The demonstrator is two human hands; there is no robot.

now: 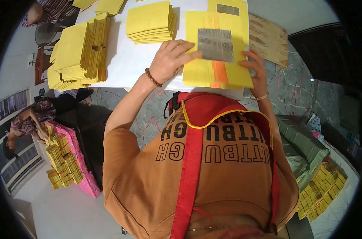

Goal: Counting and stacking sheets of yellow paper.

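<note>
In front of me is a yellow sheet of joss paper (193,73) with a silver foil square and an orange stripe. Its near edge looks slightly raised off the white table. My left hand (171,61), a beaded bracelet on its wrist, grips the sheet's left edge, with one finger stretched over the paper. On the opposite edge, my right hand (256,68) has its fingers bent over the sheet; its thumb is hidden. Another foil-marked sheet (242,20) lies partly beneath, farther off. Left of my hands sits a folded yellow paper stack (149,20).
A taller pile of folded yellow paper (71,49) stands at the table's left edge. A wooden board (268,40) is right of the table. At far left, another person (33,115) works by a pink-covered table (91,181). Yellow bundles (322,189) lie at lower right.
</note>
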